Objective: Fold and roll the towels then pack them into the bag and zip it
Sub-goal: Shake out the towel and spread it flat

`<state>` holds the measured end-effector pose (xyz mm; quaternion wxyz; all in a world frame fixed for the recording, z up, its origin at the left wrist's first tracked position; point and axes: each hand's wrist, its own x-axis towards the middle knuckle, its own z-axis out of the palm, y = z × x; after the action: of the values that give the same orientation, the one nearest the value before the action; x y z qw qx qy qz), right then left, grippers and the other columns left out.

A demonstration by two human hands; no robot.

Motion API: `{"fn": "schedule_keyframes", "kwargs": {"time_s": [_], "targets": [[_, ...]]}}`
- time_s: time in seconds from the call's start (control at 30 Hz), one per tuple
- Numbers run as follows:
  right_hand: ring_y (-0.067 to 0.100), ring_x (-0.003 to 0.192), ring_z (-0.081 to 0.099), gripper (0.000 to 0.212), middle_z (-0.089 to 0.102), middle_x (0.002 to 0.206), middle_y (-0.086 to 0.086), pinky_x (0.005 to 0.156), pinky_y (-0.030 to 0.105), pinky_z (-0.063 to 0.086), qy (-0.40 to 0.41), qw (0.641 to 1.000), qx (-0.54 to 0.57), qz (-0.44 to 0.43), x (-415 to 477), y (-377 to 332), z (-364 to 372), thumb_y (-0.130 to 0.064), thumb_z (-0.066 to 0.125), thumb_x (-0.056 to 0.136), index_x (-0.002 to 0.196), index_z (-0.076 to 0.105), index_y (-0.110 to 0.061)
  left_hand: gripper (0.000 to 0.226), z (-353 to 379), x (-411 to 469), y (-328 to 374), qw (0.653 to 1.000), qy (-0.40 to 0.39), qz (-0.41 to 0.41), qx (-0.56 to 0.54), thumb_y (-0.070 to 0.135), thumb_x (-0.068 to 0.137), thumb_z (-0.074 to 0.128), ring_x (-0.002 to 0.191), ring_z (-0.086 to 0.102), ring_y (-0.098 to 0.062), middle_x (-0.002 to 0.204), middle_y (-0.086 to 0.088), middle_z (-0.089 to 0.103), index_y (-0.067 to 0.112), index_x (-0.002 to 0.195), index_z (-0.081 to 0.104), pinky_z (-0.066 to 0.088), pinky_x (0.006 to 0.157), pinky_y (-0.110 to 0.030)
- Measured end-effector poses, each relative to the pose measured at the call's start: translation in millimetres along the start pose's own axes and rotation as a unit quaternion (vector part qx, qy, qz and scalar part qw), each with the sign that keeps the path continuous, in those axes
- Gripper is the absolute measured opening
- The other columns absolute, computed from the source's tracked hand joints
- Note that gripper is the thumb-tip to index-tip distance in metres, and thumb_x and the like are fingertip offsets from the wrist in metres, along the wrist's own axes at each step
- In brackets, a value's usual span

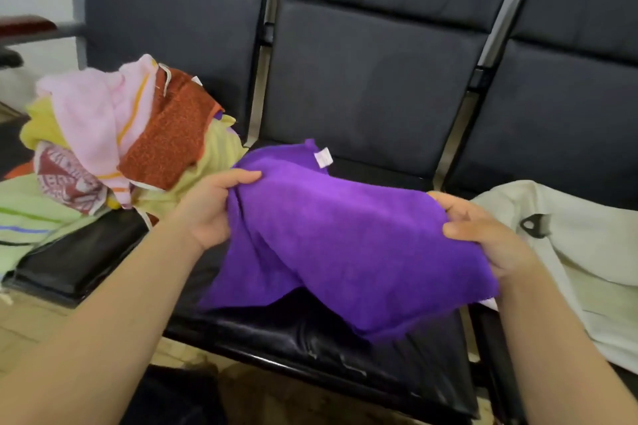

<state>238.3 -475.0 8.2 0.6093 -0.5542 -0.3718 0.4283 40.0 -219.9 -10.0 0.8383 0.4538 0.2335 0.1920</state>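
Risk, uneven fold: the purple towel (345,235) is held bunched and creased rather than spread. If it is folded as it hangs, the edges are likely to be mismatched and a lopsided roll produced.
Risk, dropped edge: only the two side edges are gripped. The slack lower part sags toward the front of the middle seat (310,338) and could slip over that seat's front lip if either grip were loosened.
Risk, pile: the towel pile (131,141), on the seat left of the middle seat, is heaped high and loose. It could be toppled if brushed by the left forearm.
Risk, bag: the bag (569,241), on the seat right of the middle seat, lies collapsed. Its opening and zip cannot be made out, so packing may be hindered until it is opened up.
Left hand: the left hand (210,214) is curled over the towel's left edge, above the left part of the middle seat, with cloth clamped between fingers and palm.
Right hand: the right hand (483,235) is closed on the towel's right edge with the thumb laid on top, above the right side of the middle seat.
Towel, place: it is held up over the middle seat, and its lower folds appear to rest on the cushion.
Towel, look: vivid purple, fluffy, soft and limp. A small white tag (323,158) is seen at its far corner, toward the back of the middle seat.
Stage, as judged: no clean fold has yet been made in this towel, and no rolled or packed towel is seen.
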Motion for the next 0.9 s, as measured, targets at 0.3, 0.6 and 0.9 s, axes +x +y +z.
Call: {"fn": "schedule_keyframes", "kwargs": {"time_s": [0.3,0.6,0.9], "targets": [[0.029,0.098,0.062,0.047,0.055,0.129,0.017,0.086,0.039,0.049,0.332,0.927,0.067,0.159,39.8,46.5,-12.7,-0.038,0.050,0.097,0.135,0.041,-0.013,0.019,-17.9,36.4,-28.5,0.981,0.113,-0.117,0.105,0.028,0.093,0.052,0.059,0.068,-0.016,0.082,-0.004,0.073,0.013,0.095,0.065,0.051,0.062,-0.027],[0.028,0.107,0.059,0.054,0.059,0.114,0.007,0.080,0.035,0.047,0.237,0.783,-0.533,0.216,64.8,144.5,29.7,-0.056,0.059,0.087,0.119,0.054,-0.012,0.026,-48.0,52.9,-73.2,0.800,0.190,-0.122,0.556,0.027,0.082,0.068,0.067,0.063,-0.027,0.078,-0.016,0.067,0.003,0.075,0.062,0.046,0.058,-0.028],[0.026,0.071,0.049,0.016,0.045,0.070,0.008,0.062,0.030,0.036,0.345,0.907,0.117,0.213,73.2,120.7,10.9,0.010,0.041,0.069,0.065,0.039,-0.006,0.015,-40.3,67.8,-67.8,0.931,0.244,-0.098,0.252,0.010,0.089,0.046,0.072,0.054,-0.027,0.081,-0.014,0.058,0.009,0.081,0.058,0.040,0.065,-0.029]]}}
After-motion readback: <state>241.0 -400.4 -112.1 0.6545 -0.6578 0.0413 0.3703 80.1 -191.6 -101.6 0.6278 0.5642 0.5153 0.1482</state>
